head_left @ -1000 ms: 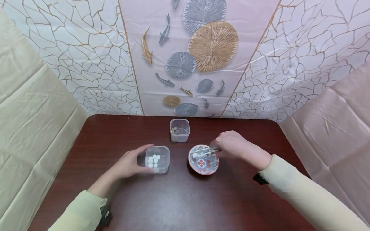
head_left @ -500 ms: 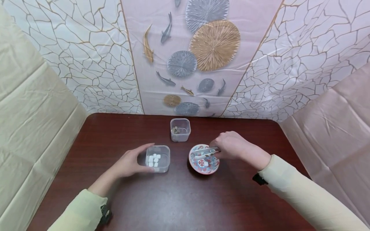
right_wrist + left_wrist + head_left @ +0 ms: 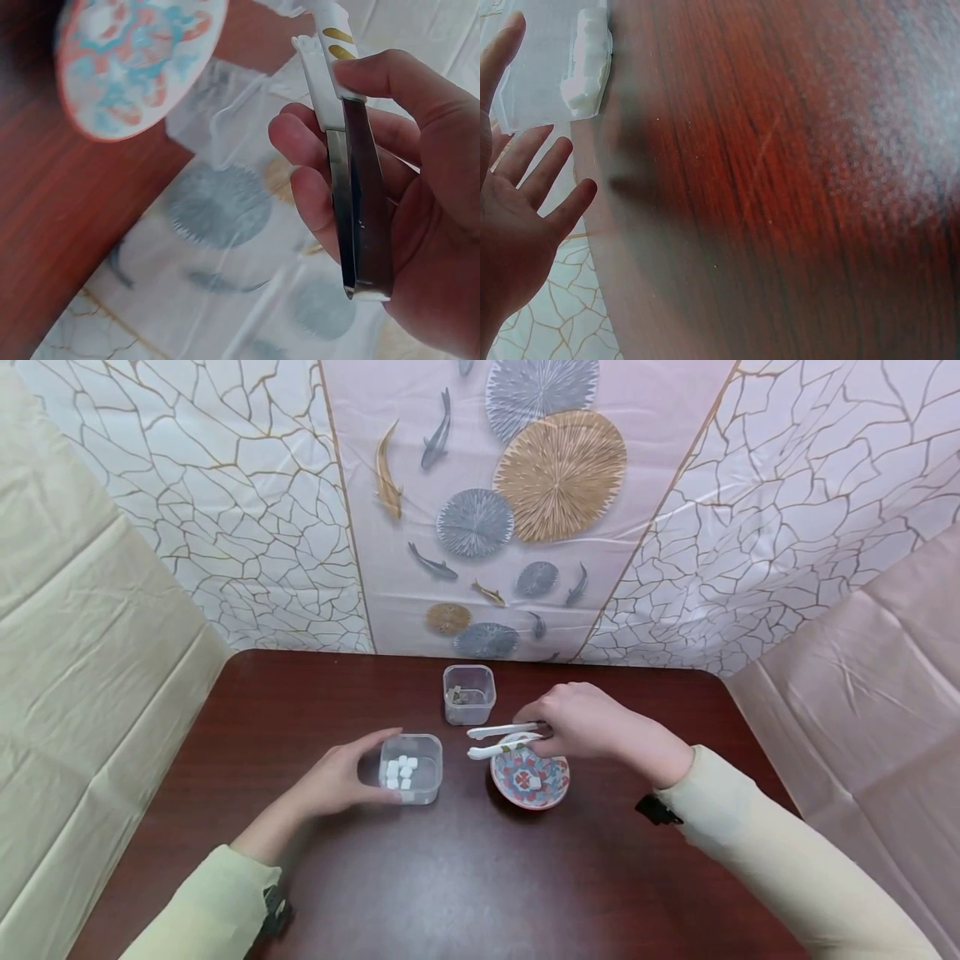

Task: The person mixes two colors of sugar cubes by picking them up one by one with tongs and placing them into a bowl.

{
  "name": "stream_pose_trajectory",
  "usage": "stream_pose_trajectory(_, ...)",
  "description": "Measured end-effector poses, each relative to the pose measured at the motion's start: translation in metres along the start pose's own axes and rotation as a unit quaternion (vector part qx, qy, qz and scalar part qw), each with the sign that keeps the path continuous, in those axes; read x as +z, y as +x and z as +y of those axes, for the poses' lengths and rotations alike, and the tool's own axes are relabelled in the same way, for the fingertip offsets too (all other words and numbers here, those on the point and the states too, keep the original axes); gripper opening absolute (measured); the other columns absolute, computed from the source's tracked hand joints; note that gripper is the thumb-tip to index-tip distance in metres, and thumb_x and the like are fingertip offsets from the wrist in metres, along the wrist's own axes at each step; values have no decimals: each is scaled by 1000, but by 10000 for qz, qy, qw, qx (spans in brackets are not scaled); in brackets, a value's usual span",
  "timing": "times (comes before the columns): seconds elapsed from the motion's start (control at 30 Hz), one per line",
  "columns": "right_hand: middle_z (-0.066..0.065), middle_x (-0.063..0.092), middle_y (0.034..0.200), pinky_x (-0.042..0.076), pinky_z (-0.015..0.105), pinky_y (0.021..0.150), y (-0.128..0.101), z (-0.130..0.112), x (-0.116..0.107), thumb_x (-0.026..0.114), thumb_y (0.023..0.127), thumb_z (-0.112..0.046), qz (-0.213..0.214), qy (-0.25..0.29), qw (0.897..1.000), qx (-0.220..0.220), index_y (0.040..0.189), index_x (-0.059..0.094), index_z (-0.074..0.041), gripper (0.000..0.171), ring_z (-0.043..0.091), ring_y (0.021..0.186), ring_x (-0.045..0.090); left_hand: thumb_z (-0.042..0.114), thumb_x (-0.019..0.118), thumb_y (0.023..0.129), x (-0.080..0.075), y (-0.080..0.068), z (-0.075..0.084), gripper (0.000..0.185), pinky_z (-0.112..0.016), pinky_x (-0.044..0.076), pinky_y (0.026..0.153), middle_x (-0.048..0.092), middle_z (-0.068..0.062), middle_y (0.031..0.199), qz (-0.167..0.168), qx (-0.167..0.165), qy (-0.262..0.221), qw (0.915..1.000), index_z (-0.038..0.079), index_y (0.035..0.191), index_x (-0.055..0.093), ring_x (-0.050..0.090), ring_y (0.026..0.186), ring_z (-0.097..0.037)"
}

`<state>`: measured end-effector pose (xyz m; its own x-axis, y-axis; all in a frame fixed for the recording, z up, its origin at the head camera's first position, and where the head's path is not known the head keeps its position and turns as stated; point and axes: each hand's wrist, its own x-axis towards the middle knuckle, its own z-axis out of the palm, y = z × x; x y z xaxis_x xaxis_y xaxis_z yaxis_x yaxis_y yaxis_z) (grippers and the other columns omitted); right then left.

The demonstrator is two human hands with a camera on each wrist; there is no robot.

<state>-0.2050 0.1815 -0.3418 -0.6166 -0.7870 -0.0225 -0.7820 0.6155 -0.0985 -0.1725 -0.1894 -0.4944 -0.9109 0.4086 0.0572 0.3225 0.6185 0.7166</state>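
Little bits (image 3: 457, 696) near the back edge of the table (image 3: 457, 868), too small to name; right wrist view crops a blurred dish (image 3: 139, 71)!

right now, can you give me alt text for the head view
A person's right hand holds spread tongs near a patterned dish containing one white cube; the left hand holds a clear tub of white cubes. Behind, a second tub stands on the dark table.
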Motion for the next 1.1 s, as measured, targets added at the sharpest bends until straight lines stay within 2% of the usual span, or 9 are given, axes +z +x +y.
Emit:
stream_pose_trajectory(0.17,-16,45,63,31,28,51,19,-15,-3,78,81,-15,-83,-87,9997,-235,89,72,-23,13,4,57,41,42,98,76,0,1,-1,97,-57,52,106,68,-9,140,19,53,26,10000,20,159,52,64,128,-31)
stream_pose_trajectory(0.37,-14,49,61,38,32,48,42,-31,1,81,85,-22,-106,-581,9975,-384,94,74,-23,11,7,55,48,43,98,76,-2,2,-3,98,-58,51,108,67,-11,144,-6,59,31,10000,19,159,52,63,132,-32)
stream_pose_trajectory(0.5,-14,49,59,42,35,49,57,-42,5,80,86,-26,-284,-759,9961,-343,91,74,-23,8,10,54,52,44,98,76,-2,2,-4,99,-58,49,112,64,-11,149,-38,74,44,10000,19,160,51,60,137,-33)
stream_pose_trajectory(0.6,-13,53,61,46,36,51,67,-48,10,79,87,-29,-486,-914,9942,-307,87,73,-23,8,12,57,55,44,98,76,-1,3,-4,100,-58,49,112,63,-11,150,-50,82,62,9999,18,160,50,60,137,-33)
stream_pose_trajectory(0.8,-11,59,65,49,37,55,85,-59,19,80,87,-27,-683,-1049,9916,-318,90,76,-21,8,15,62,59,42,98,76,-1,3,-3,98,-58,49,111,63,-11,150,-61,46,39,10000,19,160,51,61,136,-32)
stream_pose_trajectory(1.0,-5,66,70,52,39,57,96,-69,27,83,85,-30,-591,-1383,9880,-362,85,72,-20,15,19,65,65,43,98,76,-2,3,-3,99,-56,50,110,64,-10,149,-67,69,-21,10000,18,160,51,62,133,-31)
stream_pose_trajectory(1.1,-2,72,77,56,40,60,102,-73,32,84,85,-33,-547,-1539,9855,-452,88,76,-19,17,20,70,69,42,98,76,-2,3,-4,98,-56,50,110,64,-9,149,-72,66,-43,9999,20,160,51,62,133,-30)
